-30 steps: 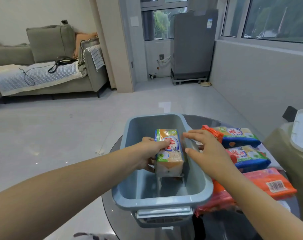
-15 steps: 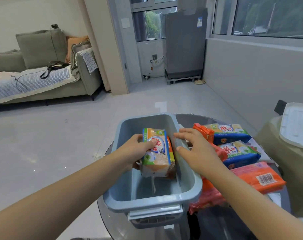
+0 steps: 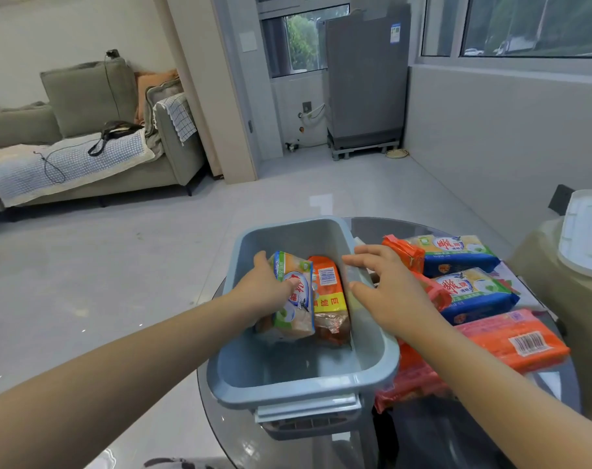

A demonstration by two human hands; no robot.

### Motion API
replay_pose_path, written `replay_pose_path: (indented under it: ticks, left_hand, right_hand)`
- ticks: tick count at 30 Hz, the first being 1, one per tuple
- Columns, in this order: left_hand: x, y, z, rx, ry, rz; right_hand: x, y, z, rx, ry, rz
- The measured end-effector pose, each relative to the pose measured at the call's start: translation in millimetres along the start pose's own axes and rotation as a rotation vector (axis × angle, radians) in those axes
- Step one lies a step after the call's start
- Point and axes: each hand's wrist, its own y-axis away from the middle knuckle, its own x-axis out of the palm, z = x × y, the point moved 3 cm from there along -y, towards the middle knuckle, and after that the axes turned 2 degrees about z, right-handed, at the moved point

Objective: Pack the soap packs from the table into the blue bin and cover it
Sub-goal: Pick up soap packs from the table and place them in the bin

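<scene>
The blue bin [image 3: 240, 377] sits at lower centre of the frame on the round glass table [image 3: 457, 445]. The left hand [image 3: 266, 287] is closed around a green-and-yellow soap pack [image 3: 296, 299], holding it on edge inside the bin. An orange soap pack [image 3: 330, 299] stands just right of it, against the right wall; standing packs on edge probably saves floor space for the rest. The right hand [image 3: 386, 289] is spread open and grips nothing; whether it touches the right rim cannot be told. Its likely purpose is to steady the bin. At least 4 more packs wait at right of frame: 2 blue packs [image 3: 457, 255], [image 3: 474, 292] and orange packs [image 3: 514, 340]. A white lid [image 3: 585, 231] rests at the right edge, uninstalled.
</scene>
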Motion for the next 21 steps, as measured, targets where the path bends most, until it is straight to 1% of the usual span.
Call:
replay_pose_path:
  ticks: [4, 6, 9, 12, 13, 15, 17, 19, 20, 21]
  left_hand:
    - [11, -14, 4, -0.127, 0.087, 0.001]
    - [10, -18, 4, -0.166, 0.065, 0.002]
    - [9, -16, 3, -0.201, -0.007, 0.054]
    - [13, -14, 4, -0.246, 0.045, 0.113]
    - [14, -13, 4, -0.234, 0.056, 0.116]
    - [14, -13, 3, -0.172, -0.012, 0.142]
    - [15, -9, 2, -0.099, -0.099, 0.222]
    - [15, -7, 4, -0.064, -0.131, 0.313]
    - [14, -7, 4, -0.049, -0.190, 0.335]
    - [13, -7, 5, -0.036, -0.313, 0.343]
  right_hand:
    - [1, 0, -1, -0.016, 0.000, -0.006]
    - [2, -1, -3, -0.015, 0.002, -0.004]
    - [2, -2, -4, -0.019, -0.006, -0.005]
    - [2, -1, -3, -0.018, -0.021, -0.004]
    - [2, 0, -3, -0.017, -0.030, -0.001]
    - [2, 0, -4, -0.019, -0.042, 0.006]
    - [2, 0, -4, -0.022, -0.041, 0.012]
    - [1, 0, -4, -0.021, -0.039, 0.015]
    - [1, 1, -3, -0.018, -0.041, 0.016]
    - [1, 1, -3, -0.016, -0.043, 0.017]
